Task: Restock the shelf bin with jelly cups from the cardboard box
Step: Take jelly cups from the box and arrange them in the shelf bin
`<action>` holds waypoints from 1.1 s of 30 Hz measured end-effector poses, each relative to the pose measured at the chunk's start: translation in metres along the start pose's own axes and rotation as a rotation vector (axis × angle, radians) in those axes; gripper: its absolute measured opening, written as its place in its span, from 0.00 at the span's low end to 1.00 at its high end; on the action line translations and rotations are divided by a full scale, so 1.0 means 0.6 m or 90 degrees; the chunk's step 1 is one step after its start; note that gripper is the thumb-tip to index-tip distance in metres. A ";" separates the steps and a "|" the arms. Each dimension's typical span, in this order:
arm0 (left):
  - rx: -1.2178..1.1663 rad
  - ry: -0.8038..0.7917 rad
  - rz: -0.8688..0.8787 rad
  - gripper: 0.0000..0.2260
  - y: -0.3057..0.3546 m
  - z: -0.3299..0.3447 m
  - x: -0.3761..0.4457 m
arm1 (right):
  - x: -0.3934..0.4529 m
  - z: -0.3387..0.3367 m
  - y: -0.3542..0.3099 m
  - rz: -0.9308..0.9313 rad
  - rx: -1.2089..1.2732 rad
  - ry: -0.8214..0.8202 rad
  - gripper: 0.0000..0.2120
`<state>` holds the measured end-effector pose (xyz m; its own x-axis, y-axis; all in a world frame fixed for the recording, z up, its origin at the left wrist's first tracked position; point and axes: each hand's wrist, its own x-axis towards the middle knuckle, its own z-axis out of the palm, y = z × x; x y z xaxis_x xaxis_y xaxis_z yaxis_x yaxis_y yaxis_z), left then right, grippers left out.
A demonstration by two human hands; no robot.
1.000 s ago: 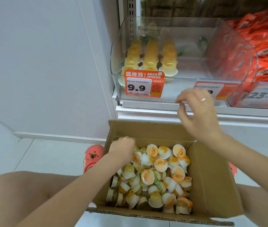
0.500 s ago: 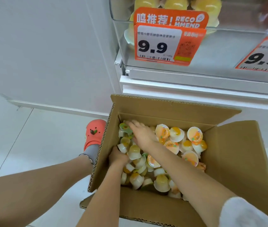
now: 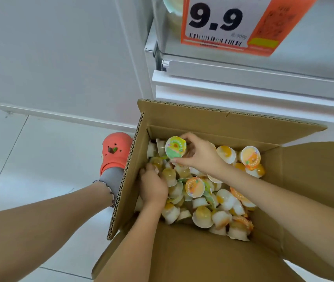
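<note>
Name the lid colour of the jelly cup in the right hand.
Mostly green with a yellow-orange fruit print, on the jelly cup the right hand holds; head view.

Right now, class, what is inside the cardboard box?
The cardboard box holds a loose heap of jelly cups and both hands: right hand pinching a green-lidded cup, left hand digging in. Lower layers are covered.

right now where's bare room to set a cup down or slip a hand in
Bare floor tiles lie left of the cardboard box, between the wall and the red shoe. The open flap nearest the person is also bare. Inside it is crowded: jelly cups cover the bottom, with the left hand and right hand among them.
</note>
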<state>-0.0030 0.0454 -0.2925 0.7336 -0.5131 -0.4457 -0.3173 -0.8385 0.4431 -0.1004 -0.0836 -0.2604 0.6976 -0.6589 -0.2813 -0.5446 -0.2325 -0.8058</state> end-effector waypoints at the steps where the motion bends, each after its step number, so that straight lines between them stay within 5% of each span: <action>1: -0.089 -0.015 -0.055 0.11 0.013 -0.008 -0.002 | -0.018 -0.014 0.003 0.045 0.064 0.009 0.23; 3: -0.406 -0.146 -0.258 0.13 0.046 -0.030 -0.009 | -0.056 -0.025 0.016 0.098 0.113 -0.014 0.19; 5: -0.644 -0.422 -0.426 0.18 0.067 -0.052 -0.031 | -0.098 -0.014 0.025 0.117 0.090 -0.079 0.19; 8: -0.630 -0.587 -0.458 0.14 0.050 -0.055 -0.060 | -0.152 0.017 0.028 0.132 0.101 -0.150 0.26; 11: -0.635 -0.541 -0.533 0.12 0.013 -0.059 -0.063 | -0.180 0.032 0.056 0.165 0.112 -0.031 0.27; 14: -0.624 -0.467 -0.553 0.13 -0.007 -0.062 -0.054 | -0.194 0.017 0.111 0.184 -0.075 0.101 0.22; 18: -0.692 -0.451 -0.541 0.13 0.004 -0.079 -0.059 | -0.191 0.008 0.153 0.167 -0.376 -0.094 0.32; 22: -0.733 -0.470 -0.507 0.10 0.011 -0.076 -0.069 | -0.162 0.038 0.141 0.209 -0.509 -0.107 0.35; 27: -0.758 -0.485 -0.481 0.11 0.004 -0.068 -0.061 | -0.157 0.056 0.140 0.246 -0.486 -0.044 0.30; 33: -0.778 -0.502 -0.430 0.14 0.014 -0.081 -0.059 | -0.211 0.020 0.119 0.121 -0.162 0.019 0.24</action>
<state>-0.0024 0.0656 -0.2354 -0.0683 -0.4139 -0.9077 0.8526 -0.4967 0.1623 -0.2220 -0.0085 -0.2884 0.5599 -0.7278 -0.3961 -0.7660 -0.2724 -0.5823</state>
